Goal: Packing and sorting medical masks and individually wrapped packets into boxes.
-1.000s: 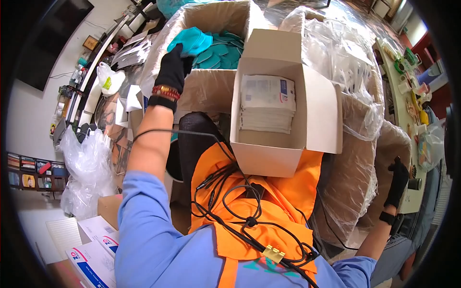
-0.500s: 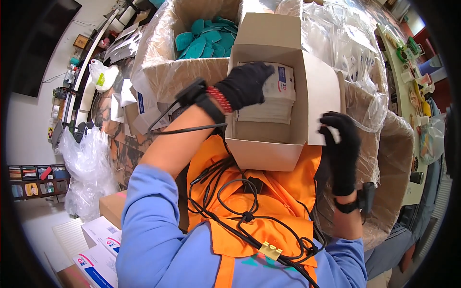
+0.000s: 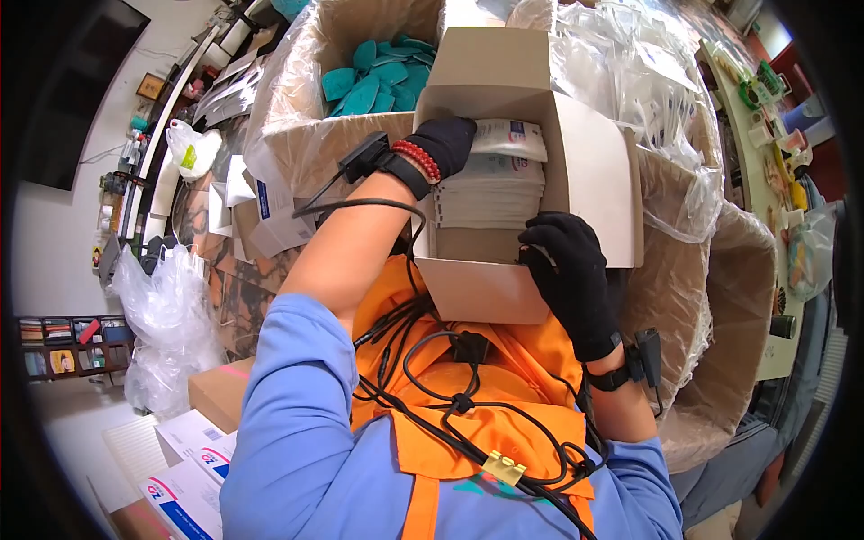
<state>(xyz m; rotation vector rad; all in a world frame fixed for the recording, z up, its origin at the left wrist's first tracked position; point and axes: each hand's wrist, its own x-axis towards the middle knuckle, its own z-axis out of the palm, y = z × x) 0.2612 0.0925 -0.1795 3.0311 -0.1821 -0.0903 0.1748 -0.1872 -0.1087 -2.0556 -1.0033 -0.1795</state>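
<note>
An open white cardboard box point(image 3: 486, 292) with a brown inside stands in front of me, its flaps folded out. A stack of flat white packets point(image 3: 490, 193) lies in it. One more white packet point(image 3: 508, 139) sits tilted at the far end. My left hand point(image 3: 441, 148), in a black glove, is over the box's left wall, its bent fingers beside the far packet; their tips are hidden. My right hand point(image 3: 567, 279), also black-gloved, is curled over the near right corner of the box, thumb and fingers at the rim.
Behind the box, a plastic-lined carton point(image 3: 333, 135) holds teal flat pieces point(image 3: 378, 81). To the right, another lined carton point(image 3: 670, 193) carries clear plastic bags point(image 3: 630, 72). Printed white boxes point(image 3: 184, 490) lie at lower left. Black cables point(image 3: 450, 432) hang across my orange apron point(image 3: 531, 432).
My left hand has drawn back leftward from above the packets to the box's left wall. My right hand has come in from the right onto the near corner. The far packet now lies tilted.
</note>
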